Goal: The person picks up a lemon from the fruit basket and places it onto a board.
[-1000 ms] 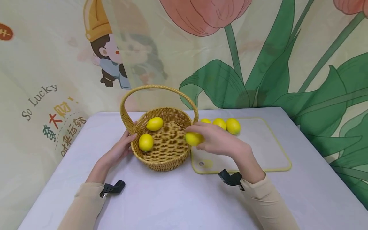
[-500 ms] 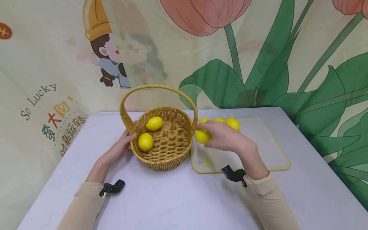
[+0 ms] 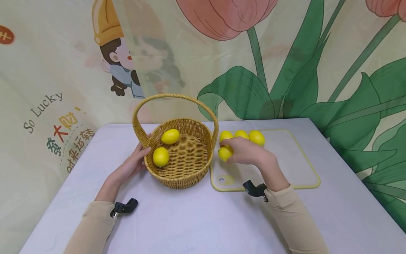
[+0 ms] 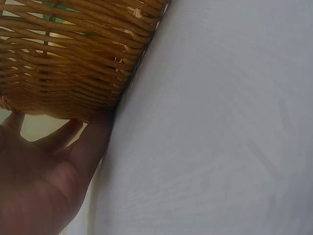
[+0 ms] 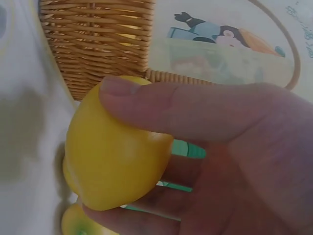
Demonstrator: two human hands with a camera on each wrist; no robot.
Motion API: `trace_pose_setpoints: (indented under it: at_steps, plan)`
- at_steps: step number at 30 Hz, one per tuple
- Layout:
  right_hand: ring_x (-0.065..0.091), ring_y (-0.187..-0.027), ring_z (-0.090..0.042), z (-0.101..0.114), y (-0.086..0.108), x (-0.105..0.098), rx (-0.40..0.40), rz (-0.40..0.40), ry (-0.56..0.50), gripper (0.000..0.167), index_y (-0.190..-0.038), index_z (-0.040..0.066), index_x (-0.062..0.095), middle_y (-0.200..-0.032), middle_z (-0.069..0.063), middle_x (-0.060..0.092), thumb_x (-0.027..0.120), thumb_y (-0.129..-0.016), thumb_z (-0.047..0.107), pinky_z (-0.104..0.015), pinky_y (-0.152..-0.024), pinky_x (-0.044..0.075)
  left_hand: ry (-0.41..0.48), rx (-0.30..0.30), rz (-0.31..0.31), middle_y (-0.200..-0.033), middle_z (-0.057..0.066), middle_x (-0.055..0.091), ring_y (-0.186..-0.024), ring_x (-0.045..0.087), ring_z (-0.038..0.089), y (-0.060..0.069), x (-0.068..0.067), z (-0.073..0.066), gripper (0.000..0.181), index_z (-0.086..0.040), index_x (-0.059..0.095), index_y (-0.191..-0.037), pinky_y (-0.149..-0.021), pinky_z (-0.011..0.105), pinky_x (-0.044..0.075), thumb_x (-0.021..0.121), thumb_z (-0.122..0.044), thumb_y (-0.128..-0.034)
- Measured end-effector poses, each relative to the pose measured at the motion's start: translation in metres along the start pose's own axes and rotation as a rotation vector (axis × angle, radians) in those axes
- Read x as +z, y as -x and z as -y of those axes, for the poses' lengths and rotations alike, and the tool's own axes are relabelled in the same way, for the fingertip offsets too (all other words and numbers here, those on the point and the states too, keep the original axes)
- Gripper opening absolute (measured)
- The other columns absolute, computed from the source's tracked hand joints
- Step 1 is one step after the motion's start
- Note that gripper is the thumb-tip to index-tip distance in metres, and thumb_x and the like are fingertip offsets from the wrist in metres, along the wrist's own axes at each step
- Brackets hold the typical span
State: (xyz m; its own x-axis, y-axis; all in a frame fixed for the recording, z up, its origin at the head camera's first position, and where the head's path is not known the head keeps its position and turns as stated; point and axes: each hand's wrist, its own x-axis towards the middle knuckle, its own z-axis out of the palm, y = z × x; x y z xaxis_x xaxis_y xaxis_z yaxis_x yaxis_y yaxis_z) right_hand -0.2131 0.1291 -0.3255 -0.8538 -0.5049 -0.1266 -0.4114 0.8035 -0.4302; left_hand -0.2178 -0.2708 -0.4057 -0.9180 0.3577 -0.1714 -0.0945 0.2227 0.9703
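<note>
My right hand holds a yellow lemon between thumb and fingers, over the left part of a pale cutting board. In the right wrist view the thumb lies across that lemon, with fingers behind it. A woven wicker basket with a tall arched handle stands to the left. Inside it lie two lemons, one at the back and another at the front left. My left hand holds the basket's left side by the handle's foot; its fingers touch the weave in the left wrist view.
Three more lemons line the board's far edge: a left one, a middle one and a right one. The white-covered table meets a printed cloth backdrop at its far side.
My right hand has moved right with the lemon, from the basket's right rim to over the board, and dipped slightly. The lemons behind show more. The left hand and basket stay put.
</note>
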Motion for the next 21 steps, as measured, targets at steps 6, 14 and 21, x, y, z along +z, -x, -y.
trace_pose_setpoints:
  at_steps: [6, 14, 21]
  plan:
    - [0.054, -0.088, -0.021, -0.006, -0.005, 0.007, 0.066, 0.070, 0.010, 0.049, -0.129, 0.015, 0.062, -0.101, -0.001, 0.064, 0.072, -0.081, 0.014, -0.034, -0.077, 0.043, -0.014, -0.002, -0.006, -0.169, 0.008, -0.003, -0.152, 0.014, 0.035, 0.000, 0.000, 0.000, 0.063, -0.041, -0.005, -0.158, -0.113, 0.052, 0.033, 0.032, -0.042, -0.1071]
    - [0.054, -0.096, -0.022, -0.009, -0.009, 0.013, 0.144, 0.132, 0.044, 0.057, -0.133, 0.014, 0.060, -0.114, -0.002, 0.064, 0.074, -0.078, 0.020, -0.036, -0.082, 0.044, -0.009, -0.007, -0.011, -0.169, 0.010, -0.006, -0.154, 0.008, 0.038, 0.000, 0.000, 0.000, 0.064, -0.041, -0.006, -0.158, -0.117, 0.061, 0.024, 0.032, -0.042, -0.1071]
    - [0.053, -0.101, -0.022, -0.010, -0.007, 0.013, 0.189, 0.153, 0.050, 0.062, -0.136, 0.014, 0.059, -0.123, -0.003, 0.063, 0.076, -0.078, 0.024, -0.038, -0.089, 0.045, -0.001, -0.004, -0.008, -0.169, 0.009, -0.005, -0.154, 0.008, 0.037, 0.000, 0.001, 0.001, 0.063, -0.042, -0.006, -0.158, -0.117, 0.063, 0.022, 0.033, -0.042, -0.1070]
